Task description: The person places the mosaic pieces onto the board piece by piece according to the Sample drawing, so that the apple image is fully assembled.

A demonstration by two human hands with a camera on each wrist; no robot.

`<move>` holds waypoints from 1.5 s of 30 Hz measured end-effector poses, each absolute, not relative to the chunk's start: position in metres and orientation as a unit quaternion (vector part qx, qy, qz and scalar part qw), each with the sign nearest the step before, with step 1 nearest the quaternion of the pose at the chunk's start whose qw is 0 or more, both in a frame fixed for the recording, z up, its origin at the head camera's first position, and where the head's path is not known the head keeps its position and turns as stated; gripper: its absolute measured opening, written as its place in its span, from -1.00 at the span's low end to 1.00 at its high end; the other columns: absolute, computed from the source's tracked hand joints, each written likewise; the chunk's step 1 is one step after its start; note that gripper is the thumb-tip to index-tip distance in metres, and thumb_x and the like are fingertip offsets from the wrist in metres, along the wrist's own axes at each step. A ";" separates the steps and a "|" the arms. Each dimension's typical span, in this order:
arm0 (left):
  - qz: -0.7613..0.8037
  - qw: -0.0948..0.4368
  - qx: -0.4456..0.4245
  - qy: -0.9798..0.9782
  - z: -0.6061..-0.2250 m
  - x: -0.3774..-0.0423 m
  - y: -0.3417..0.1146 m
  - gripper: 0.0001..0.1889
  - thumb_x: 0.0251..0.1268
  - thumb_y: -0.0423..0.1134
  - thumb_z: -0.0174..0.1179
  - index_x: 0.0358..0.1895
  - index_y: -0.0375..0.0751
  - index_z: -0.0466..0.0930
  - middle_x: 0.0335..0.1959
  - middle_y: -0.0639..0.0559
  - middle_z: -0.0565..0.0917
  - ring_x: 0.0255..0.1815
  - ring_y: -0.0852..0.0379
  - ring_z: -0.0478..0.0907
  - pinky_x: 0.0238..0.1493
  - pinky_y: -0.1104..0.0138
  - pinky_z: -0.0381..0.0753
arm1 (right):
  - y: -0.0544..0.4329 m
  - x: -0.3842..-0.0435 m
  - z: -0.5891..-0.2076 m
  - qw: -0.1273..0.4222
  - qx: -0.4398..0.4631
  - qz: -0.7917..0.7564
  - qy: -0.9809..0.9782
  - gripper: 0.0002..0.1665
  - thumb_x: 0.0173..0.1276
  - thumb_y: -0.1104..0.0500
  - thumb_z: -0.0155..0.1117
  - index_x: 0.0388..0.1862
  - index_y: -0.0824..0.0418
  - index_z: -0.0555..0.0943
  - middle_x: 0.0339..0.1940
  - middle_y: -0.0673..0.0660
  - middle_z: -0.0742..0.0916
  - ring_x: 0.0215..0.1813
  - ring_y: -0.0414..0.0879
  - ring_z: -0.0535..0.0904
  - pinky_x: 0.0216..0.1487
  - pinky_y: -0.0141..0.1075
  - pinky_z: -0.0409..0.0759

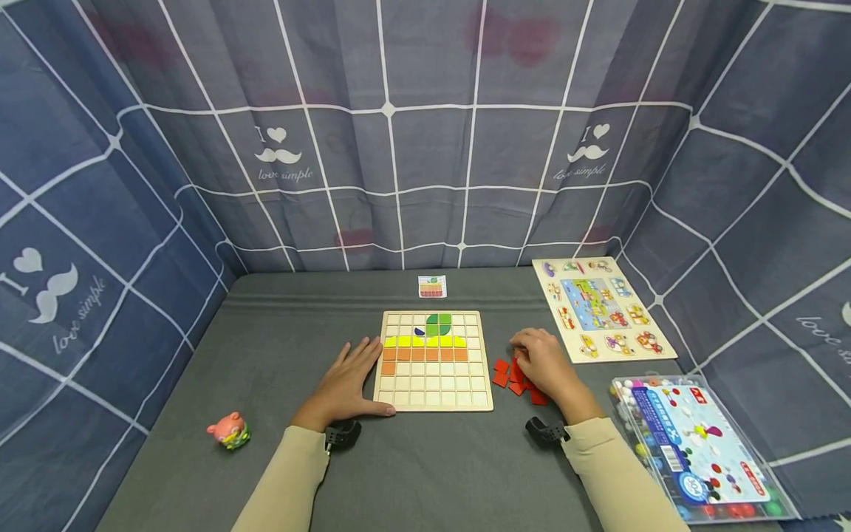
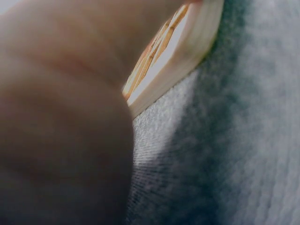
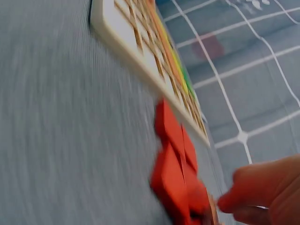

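A wooden grid board [image 1: 433, 406] lies on the grey cloth. Green, dark blue, yellow and orange tiles [image 1: 425, 355] fill part of its upper half; one orange tile [image 1: 388, 368] sits lower at the left. My left hand [image 1: 346, 386] spreads over the board's left edge, thumb at the lower corner. To the right of the board is a loose pile of red square tiles [image 1: 515, 374], also large in the right wrist view. Over that pile my right hand [image 1: 541, 360] bends its fingers down, fingertips close beside the tiles; I cannot tell whether one is pinched.
A small picture card [image 1: 432, 287] lies behind the board. At the back right is a wooden picture puzzle [image 1: 603, 309], with a clear box of coloured balls [image 1: 705, 451] in front of it. A pink pig figurine [image 1: 229, 430] stands at the left. Checked curtains [image 1: 425, 148] surround the table.
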State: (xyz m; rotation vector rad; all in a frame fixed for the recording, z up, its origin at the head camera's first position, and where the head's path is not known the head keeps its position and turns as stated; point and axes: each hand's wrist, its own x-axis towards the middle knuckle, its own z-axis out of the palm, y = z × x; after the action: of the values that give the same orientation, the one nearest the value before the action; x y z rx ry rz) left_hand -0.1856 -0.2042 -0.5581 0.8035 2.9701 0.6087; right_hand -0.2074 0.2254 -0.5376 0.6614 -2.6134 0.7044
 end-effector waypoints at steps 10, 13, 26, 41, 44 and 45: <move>0.207 -0.002 0.260 0.943 -0.559 -0.186 -0.206 0.46 -0.14 0.67 0.35 0.72 -0.23 0.02 0.71 -0.09 0.06 0.70 -0.12 -0.07 0.63 -0.11 -0.23 | 0.240 -0.213 -0.535 0.123 0.255 0.206 -0.937 -0.82 0.14 0.50 0.45 -0.31 0.29 0.81 -0.20 0.15 0.78 -0.11 0.19 0.67 -0.03 0.07 0.66; 0.207 -0.002 0.260 0.943 -0.560 -0.187 -0.205 0.45 -0.14 0.66 0.36 0.72 -0.22 0.03 0.71 -0.08 0.06 0.70 -0.12 -0.07 0.63 -0.12 -0.23 | 0.239 -0.215 -0.537 0.129 0.258 0.200 -0.936 -0.85 0.17 0.47 0.51 -0.32 0.28 0.80 -0.24 0.15 0.78 -0.13 0.18 0.68 -0.04 0.07 0.66; 0.207 -0.004 0.261 0.943 -0.560 -0.186 -0.205 0.46 -0.15 0.69 0.33 0.72 -0.22 0.04 0.71 -0.10 0.08 0.70 -0.12 -0.06 0.63 -0.12 -0.22 | 0.204 -0.211 -0.542 0.185 0.257 0.224 -0.922 -0.86 0.25 0.43 0.55 -0.23 0.28 0.79 -0.17 0.16 0.77 -0.14 0.15 0.70 -0.04 0.10 0.66; 0.208 -0.001 0.262 0.942 -0.558 -0.185 -0.205 0.44 -0.12 0.67 0.34 0.71 -0.24 0.05 0.70 -0.12 0.09 0.70 -0.14 -0.05 0.62 -0.15 -0.22 | 0.091 -0.201 -0.544 0.211 0.389 0.263 -0.857 -0.88 0.21 0.42 0.57 -0.31 0.27 0.80 -0.18 0.09 0.77 -0.10 0.01 0.70 0.00 -0.17 0.69; 0.211 0.001 0.264 0.941 -0.556 -0.185 -0.204 0.43 -0.11 0.66 0.35 0.71 -0.24 0.05 0.71 -0.13 0.08 0.70 -0.14 -0.06 0.62 -0.15 -0.23 | 0.074 -0.199 -0.544 0.195 0.398 0.256 -0.859 -0.91 0.26 0.39 0.55 -0.28 0.26 0.80 -0.16 0.09 0.77 -0.07 0.00 0.69 0.04 -0.19 0.68; 0.211 0.000 0.265 0.941 -0.556 -0.185 -0.204 0.43 -0.10 0.65 0.35 0.71 -0.24 0.05 0.71 -0.13 0.08 0.70 -0.15 -0.06 0.62 -0.16 -0.23 | 0.069 -0.199 -0.544 0.192 0.400 0.255 -0.859 -0.91 0.28 0.39 0.54 -0.27 0.26 0.81 -0.15 0.09 0.77 -0.06 0.00 0.69 0.04 -0.21 0.68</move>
State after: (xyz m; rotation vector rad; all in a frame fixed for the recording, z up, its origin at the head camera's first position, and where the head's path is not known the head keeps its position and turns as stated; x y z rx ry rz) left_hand -0.1847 -0.2043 -0.5561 0.8317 2.9562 0.6614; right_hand -0.1991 0.0692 -0.5439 1.1225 -2.4125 0.7170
